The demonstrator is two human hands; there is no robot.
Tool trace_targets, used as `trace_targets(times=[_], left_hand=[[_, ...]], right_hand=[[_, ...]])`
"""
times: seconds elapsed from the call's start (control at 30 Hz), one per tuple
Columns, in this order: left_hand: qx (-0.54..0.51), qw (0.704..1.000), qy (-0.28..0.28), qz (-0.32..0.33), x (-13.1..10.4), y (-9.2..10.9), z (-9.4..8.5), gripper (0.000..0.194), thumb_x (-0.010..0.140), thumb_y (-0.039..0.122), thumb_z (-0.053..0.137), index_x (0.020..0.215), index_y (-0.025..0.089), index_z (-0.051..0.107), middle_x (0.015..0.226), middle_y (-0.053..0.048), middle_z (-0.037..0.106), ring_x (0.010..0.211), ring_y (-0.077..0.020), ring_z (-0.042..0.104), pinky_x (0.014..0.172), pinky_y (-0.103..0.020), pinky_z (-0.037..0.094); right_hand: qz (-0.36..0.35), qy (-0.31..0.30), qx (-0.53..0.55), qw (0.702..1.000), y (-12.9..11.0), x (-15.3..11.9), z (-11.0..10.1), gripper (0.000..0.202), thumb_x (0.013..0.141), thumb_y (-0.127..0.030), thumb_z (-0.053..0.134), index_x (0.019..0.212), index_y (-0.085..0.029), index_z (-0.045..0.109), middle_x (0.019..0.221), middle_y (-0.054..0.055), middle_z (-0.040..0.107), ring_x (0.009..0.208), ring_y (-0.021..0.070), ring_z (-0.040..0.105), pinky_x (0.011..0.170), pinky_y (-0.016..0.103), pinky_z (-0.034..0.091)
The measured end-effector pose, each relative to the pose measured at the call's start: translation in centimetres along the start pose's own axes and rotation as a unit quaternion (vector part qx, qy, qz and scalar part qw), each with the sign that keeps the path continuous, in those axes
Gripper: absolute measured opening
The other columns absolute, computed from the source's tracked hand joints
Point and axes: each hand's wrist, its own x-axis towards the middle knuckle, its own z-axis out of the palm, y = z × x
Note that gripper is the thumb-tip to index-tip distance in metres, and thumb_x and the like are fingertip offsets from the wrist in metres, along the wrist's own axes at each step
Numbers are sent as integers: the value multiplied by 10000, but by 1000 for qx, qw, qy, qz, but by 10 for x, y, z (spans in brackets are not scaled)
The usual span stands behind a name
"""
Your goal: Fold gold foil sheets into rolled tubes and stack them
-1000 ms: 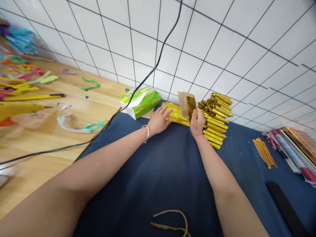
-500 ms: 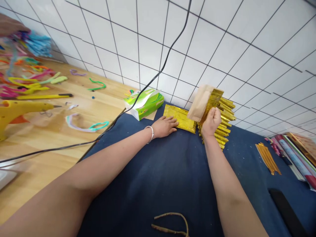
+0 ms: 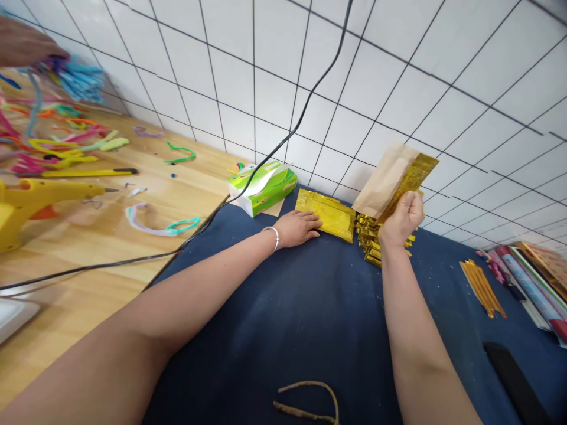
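Observation:
My left hand (image 3: 299,228) lies flat, fingers stretched, on the left end of a stack of gold foil paper sheets (image 3: 333,218) on the dark blue cloth. My right hand (image 3: 402,219) is closed on a sheet of gold foil paper (image 3: 405,184), raised and tilted; a plain tan band runs along its left part. Below and behind that hand sits a pile of folded gold foil strips (image 3: 371,243), partly covered by the raised sheet and the hand.
A green tissue box (image 3: 268,189) stands left of the stack. A black cable (image 3: 283,139) crosses the view. On the wooden table (image 3: 146,147) are a yellow glue gun (image 3: 48,203), pipe cleaners and another person's hand (image 3: 26,44). Books (image 3: 531,289) and brown strips (image 3: 482,288) lie right.
My right hand has moved right with the gold foil paper, which now shows more fully and apart from the stack. My left hand stays on the stack.

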Motion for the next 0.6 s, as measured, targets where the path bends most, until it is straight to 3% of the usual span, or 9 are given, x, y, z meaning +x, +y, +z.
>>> trace_targets(times=[0.17,0.27,0.4,0.6], left_hand=[[34,996,49,-71,-1,2,-2,484,903,517,305,1296,275,452,1412,-50,390,1318,-247,300,1031,-404,220],[52,996,64,-42,-2,4,-3,463,896,508,340,1294,299,452,1454,-42,318,1352,-258,224,1054,-427,161],[38,999,30,-3,1,3,0,382,935,422,292,1276,363,454,1392,-1,419,1307,-215,318,1004,-389,229],[-30,998,34,-54,14,-5,3,337,935,369,324,1201,364,531,1286,-1,532,1225,-200,415,921,-359,286]], right_hand=[[-4,-38,10,999,-3,-1,2,380,910,-470,351,623,-227,290,634,-45,228,567,109,337,575,268,341],[1,-57,14,998,-3,0,1,381,908,-467,359,622,-217,328,635,-45,251,580,108,362,592,269,357],[4,-51,27,998,1,6,-3,377,902,-464,383,628,-207,362,642,-45,270,608,108,389,623,274,376],[9,-44,41,998,1,17,-14,370,897,-469,389,639,-204,393,638,-46,282,616,109,399,631,277,387]])
